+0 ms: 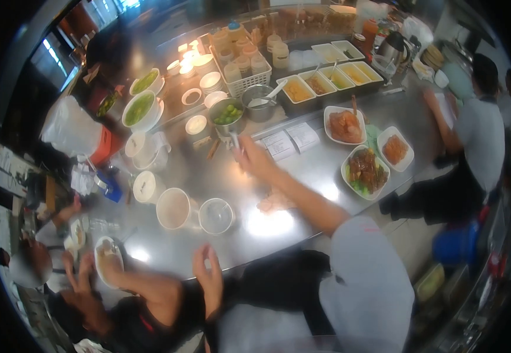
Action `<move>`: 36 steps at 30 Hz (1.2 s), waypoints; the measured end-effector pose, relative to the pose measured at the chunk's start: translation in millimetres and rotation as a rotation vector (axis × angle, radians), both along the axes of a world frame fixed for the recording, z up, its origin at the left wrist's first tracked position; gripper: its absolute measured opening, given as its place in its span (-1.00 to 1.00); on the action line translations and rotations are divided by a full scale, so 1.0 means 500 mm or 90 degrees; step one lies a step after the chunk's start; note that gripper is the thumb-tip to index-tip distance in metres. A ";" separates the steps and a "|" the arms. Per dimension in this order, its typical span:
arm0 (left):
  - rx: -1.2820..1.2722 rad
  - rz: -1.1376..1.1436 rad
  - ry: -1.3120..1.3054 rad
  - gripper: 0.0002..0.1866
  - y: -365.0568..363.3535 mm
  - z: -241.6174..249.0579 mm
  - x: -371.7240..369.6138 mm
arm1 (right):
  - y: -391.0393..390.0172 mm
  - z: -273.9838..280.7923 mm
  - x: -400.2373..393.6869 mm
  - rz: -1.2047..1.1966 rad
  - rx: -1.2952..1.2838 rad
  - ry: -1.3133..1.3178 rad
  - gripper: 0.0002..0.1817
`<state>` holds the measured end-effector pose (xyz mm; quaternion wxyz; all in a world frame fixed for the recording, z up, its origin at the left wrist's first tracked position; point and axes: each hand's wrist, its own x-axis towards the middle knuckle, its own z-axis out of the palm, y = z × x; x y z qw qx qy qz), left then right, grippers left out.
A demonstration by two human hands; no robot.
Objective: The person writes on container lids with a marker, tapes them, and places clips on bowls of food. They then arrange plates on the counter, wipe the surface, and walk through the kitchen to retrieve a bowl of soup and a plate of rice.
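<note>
My right hand [253, 159] reaches across the steel counter, closed around a slim metal utensil [235, 140] whose exact kind I cannot make out. The utensil is at the near edge of a metal pot [227, 125] with round green pieces [228, 114] in it. My left hand [207, 270] hangs by the counter's near edge, fingers loosely curved and apart, with nothing visible in it. In front of it stand a clear plastic tub [216, 216] and a paper tub [173, 209].
Three white bowls of food [345, 125] stand on the right, beyond paper slips [290, 141]. Sauce trays [296, 89] and a basket of bottles [247, 82] line the back. Green-filled bowls [139, 109] sit left. Co-workers [482, 129] work at both sides.
</note>
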<state>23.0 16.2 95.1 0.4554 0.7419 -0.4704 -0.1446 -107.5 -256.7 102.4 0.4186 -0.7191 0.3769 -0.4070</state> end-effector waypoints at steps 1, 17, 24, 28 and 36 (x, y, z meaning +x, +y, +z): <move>-0.021 -0.036 0.015 -0.69 -0.024 0.024 -0.019 | 0.081 0.012 -0.003 0.072 0.081 -0.087 -0.80; 0.314 -0.362 0.547 -0.68 0.001 0.025 0.015 | 0.114 0.032 -0.114 0.433 0.407 -0.674 -0.60; 0.047 0.073 0.588 -0.73 -0.105 -0.094 0.077 | 0.190 -0.039 0.079 0.230 0.548 -0.483 -0.86; -0.027 0.102 0.657 -0.74 -0.119 -0.111 0.038 | 0.176 -0.055 0.100 0.235 0.425 -0.262 -0.84; -0.036 0.141 0.707 -0.73 -0.126 -0.124 0.069 | 0.179 -0.024 0.148 0.227 0.349 -0.203 -0.87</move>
